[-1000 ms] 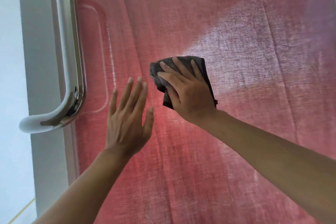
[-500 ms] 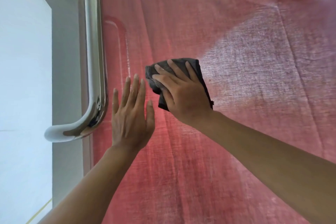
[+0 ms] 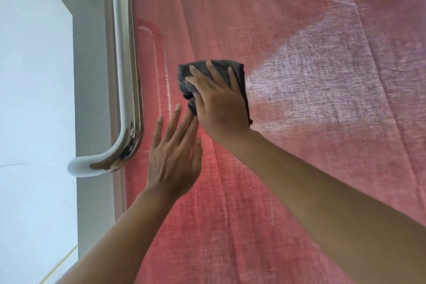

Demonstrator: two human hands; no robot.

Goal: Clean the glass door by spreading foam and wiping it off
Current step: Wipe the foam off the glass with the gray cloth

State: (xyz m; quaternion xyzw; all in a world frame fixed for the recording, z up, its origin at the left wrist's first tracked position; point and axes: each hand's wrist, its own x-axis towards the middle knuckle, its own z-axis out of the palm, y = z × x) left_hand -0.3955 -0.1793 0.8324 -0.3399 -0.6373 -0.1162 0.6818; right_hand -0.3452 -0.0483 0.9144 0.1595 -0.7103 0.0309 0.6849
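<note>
A person's right hand [image 3: 221, 108] presses a folded dark grey cloth [image 3: 214, 69] flat against the glass door [image 3: 299, 168], fingers spread over it. The left hand [image 3: 173, 159], fingers straight and holding nothing, rests just left, near the steel handle [image 3: 124, 53]. Red curtain [image 3: 322, 18] shows behind the glass.
</note>
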